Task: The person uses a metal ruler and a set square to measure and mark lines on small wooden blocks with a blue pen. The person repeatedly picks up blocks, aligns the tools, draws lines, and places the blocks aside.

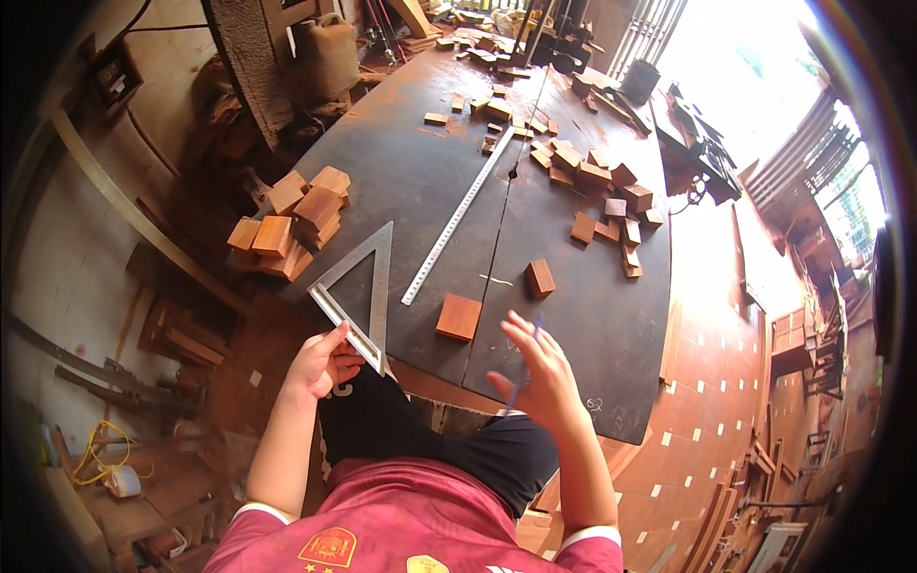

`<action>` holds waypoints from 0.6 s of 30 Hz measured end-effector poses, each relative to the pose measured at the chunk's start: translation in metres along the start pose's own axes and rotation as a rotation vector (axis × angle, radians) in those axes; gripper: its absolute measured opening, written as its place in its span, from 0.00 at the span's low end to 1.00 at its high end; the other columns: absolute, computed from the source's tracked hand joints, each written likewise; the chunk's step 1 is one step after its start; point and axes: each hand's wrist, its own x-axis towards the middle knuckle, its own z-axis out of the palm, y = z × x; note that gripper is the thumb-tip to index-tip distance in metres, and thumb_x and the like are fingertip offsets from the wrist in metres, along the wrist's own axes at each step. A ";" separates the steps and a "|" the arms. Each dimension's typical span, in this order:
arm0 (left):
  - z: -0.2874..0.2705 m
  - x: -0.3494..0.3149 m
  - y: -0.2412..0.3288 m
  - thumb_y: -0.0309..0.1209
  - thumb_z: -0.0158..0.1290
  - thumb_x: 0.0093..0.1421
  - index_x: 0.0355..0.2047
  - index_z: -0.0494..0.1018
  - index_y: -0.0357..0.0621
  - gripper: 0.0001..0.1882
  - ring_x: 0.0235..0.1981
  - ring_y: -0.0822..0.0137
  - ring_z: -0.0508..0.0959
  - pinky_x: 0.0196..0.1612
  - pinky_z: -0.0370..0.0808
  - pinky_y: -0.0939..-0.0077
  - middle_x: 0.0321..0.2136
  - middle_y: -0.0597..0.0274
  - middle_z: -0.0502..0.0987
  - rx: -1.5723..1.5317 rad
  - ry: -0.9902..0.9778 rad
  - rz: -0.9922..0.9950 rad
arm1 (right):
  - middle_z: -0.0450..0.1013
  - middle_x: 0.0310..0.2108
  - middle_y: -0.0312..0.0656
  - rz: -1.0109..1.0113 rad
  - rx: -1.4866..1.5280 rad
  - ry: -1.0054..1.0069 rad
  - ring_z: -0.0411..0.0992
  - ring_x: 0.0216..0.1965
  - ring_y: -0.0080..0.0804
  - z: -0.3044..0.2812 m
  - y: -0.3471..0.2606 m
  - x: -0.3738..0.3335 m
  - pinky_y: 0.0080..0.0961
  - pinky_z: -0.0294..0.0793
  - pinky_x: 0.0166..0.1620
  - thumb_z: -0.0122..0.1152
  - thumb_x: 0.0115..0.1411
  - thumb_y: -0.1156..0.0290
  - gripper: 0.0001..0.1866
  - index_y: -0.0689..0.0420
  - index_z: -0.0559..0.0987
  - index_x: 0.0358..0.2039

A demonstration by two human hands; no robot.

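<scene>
My left hand (323,365) is closed on the thick lower edge of a metal triangle square (380,291), which is tilted over the near left edge of the dark table. A thin blue pen (517,392) is held in my right hand (546,371), with the fingers stretched out and slightly blurred. Just beyond that hand, a reddish wooden block (459,316) lies on the tabletop. A smaller wooden block (541,278) sits farther right. Left of them lies a long white ruler (458,218), slanting away from me.
Stacked wooden blocks (310,212) stand at the table's left edge. Several loose blocks (592,175) are scattered on the right side, with more offcuts (492,107) farther back. A narrow seam runs lengthwise along the dark table (420,172). Machinery (702,143) stands beyond its right edge.
</scene>
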 end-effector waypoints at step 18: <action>0.031 -0.055 0.006 0.29 0.60 0.64 0.48 0.74 0.40 0.13 0.33 0.60 0.86 0.37 0.87 0.59 0.33 0.57 0.82 -0.010 -0.123 0.175 | 0.76 0.44 0.47 -0.055 0.144 -0.238 0.77 0.44 0.46 0.047 0.038 0.063 0.37 0.78 0.49 0.84 0.40 0.65 0.45 0.55 0.73 0.60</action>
